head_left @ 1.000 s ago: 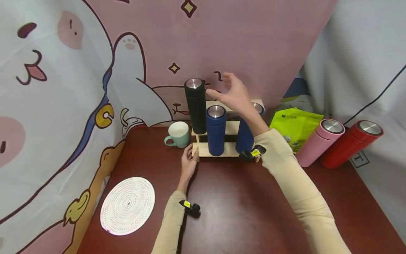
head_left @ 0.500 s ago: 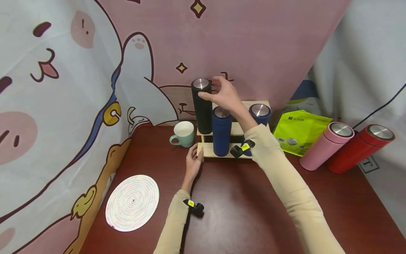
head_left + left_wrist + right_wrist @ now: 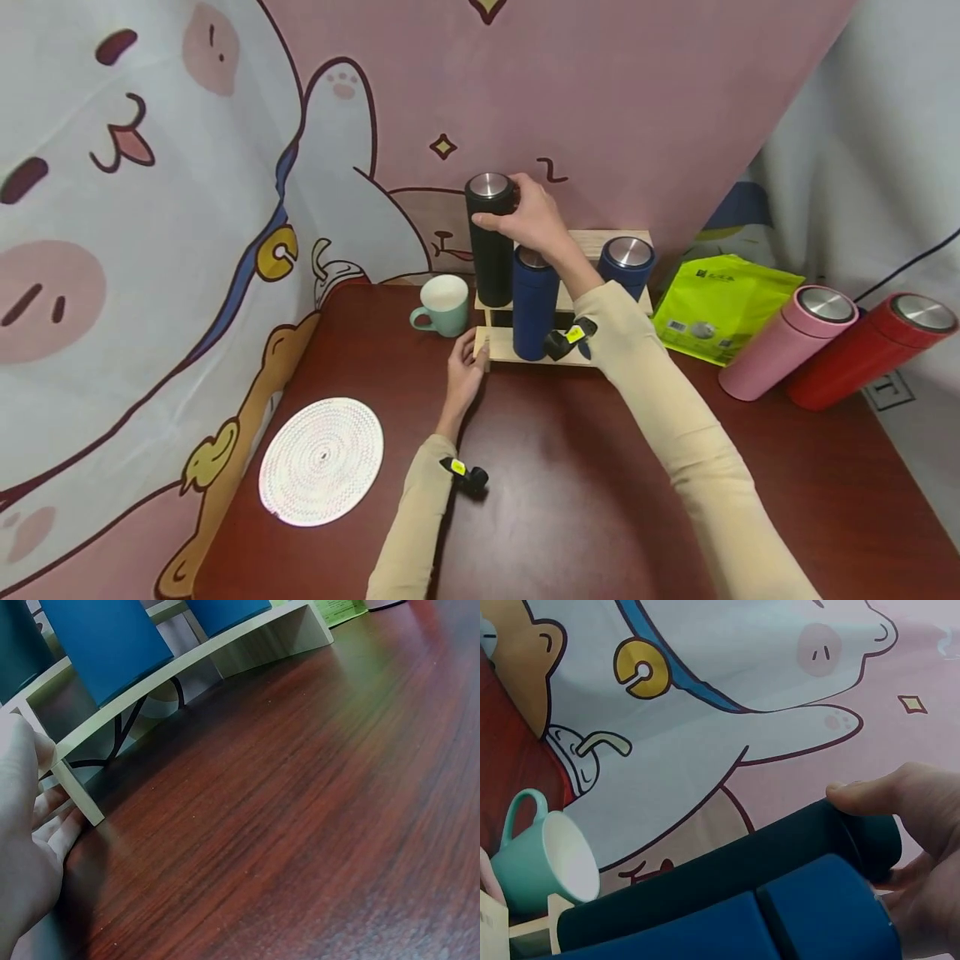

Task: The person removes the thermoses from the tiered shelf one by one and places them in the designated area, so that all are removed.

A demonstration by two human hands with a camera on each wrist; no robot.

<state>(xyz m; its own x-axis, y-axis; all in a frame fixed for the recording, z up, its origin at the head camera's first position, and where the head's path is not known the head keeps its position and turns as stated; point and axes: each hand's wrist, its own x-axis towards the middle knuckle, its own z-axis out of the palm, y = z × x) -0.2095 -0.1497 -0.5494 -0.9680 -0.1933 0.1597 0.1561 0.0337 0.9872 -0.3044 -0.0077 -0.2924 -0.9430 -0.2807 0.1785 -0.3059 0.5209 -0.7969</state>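
Observation:
My right hand grips a black thermos just below its steel-topped lid, thumb on the near side and fingers round the back. The thermos stands upright on the middle step of a wooden tiered rack. With my left hand I hold the rack's front left corner; in the left wrist view the thumb lies on top and the fingers go behind the leg. One blue thermos stands on the lowest step, under my right wrist. Another blue thermos is at the right, partly hidden by the sleeve.
A mint-green mug stands left of the rack. Nearer me on the left lies a round white woven mat. To the right are a lime-green bag, a pink thermos and a red thermos. A printed cloth hangs behind.
My right hand has come left and down from the air above the rack and closed round the black thermos. My left hand has stayed at the rack's corner. The head view has shifted slightly.

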